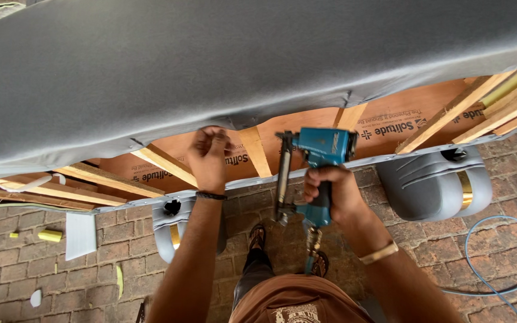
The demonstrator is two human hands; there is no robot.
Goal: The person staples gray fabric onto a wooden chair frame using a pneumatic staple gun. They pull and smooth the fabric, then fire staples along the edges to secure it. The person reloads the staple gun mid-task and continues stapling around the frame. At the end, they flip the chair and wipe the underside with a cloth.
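A wide sheet of dark grey fabric (pixel 228 66) stretches over an upturned furniture frame and fills the upper part of the view; its lower edge hangs slack and puckered where it meets the wooden frame rails (pixel 163 160); behind the rails sits a reddish-brown plywood panel (pixel 390 116) with pale timber struts crossing it at angles.

The left hand (pixel 209 157) reaches up to the fabric's edge near the middle of the view; its fingers are curled shut, pinching the cloth against the frame; a dark band circles the wrist.

The right hand (pixel 333 194) is closed firmly around the handle of a blue pneumatic staple gun (pixel 318 161); the gun stands just beside the left hand, its body up near the fabric's edge and its long dark magazine running down along the left of the handle; a hose fitting hangs from the base of the handle; whether its nose touches the wood cannot be told.

Two grey padded armrests (pixel 432 182) project below the frame; a pale blue air hose (pixel 498 257) loops over the brick floor (pixel 31 263); yellow foam scraps (pixel 50 235) lie at the left.
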